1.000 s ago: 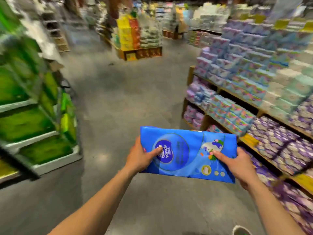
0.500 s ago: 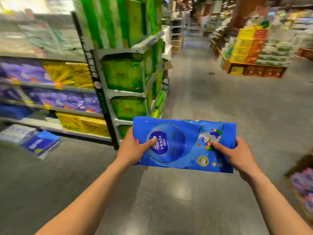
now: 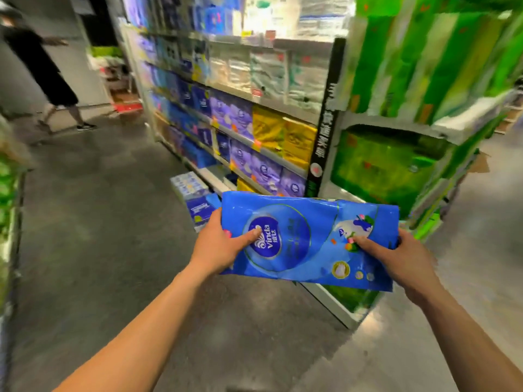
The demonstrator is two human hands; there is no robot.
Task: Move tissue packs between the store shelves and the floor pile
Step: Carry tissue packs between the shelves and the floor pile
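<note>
I carry a flat blue Vinda tissue pack point(image 3: 305, 239) in front of me at waist height. My left hand point(image 3: 219, 244) grips its left end, thumb lying over the round logo. My right hand point(image 3: 402, 257) grips its right end, thumb on top. Beyond the pack, a small pile of blue-and-white tissue packs point(image 3: 195, 198) lies on the floor at the foot of the shelves point(image 3: 254, 142), which hold blue, purple and yellow packs. The pack hides part of the pile.
A green display stand point(image 3: 396, 154) of tissue packs stands close on the right, its base just behind the pack. A person point(image 3: 48, 72) in dark clothes walks at the far left. Grey floor point(image 3: 99, 222) stretches along the aisle; green goods line the left edge.
My view has swung left from the open aisle to the shelf row, which now lies ahead with the floor pile. The pack stays in both hands as before.
</note>
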